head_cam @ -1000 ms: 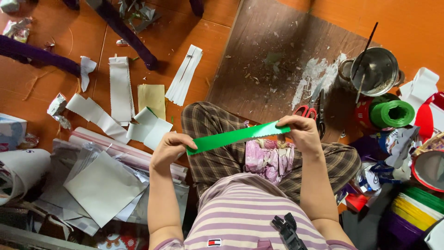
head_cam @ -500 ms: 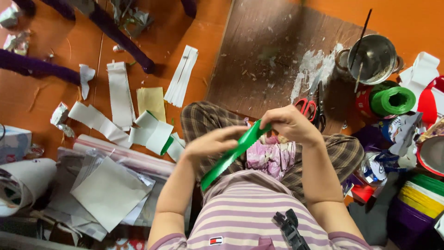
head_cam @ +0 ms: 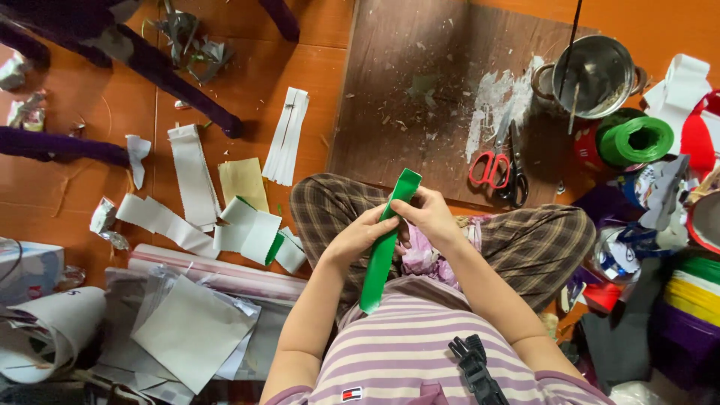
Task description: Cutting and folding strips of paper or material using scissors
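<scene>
I sit cross-legged on an orange floor and hold a green paper strip almost upright over my lap. My left hand pinches the strip at its middle from the left. My right hand grips it just above, near the upper end. The strip's lower end hangs toward my striped shirt. A pink and white object lies in my lap behind the strip. Red-handled scissors lie on the brown board just beyond my right knee.
White and cream paper strips lie scattered on the floor to the left, with grey sheets nearer. A metal pot, a green tape roll and stacked coloured paper crowd the right. Purple chair legs stand at the upper left.
The green strip was held level between both hands, then swung to a steep diagonal, and now stands near upright. Both hands have come together at its upper half.
</scene>
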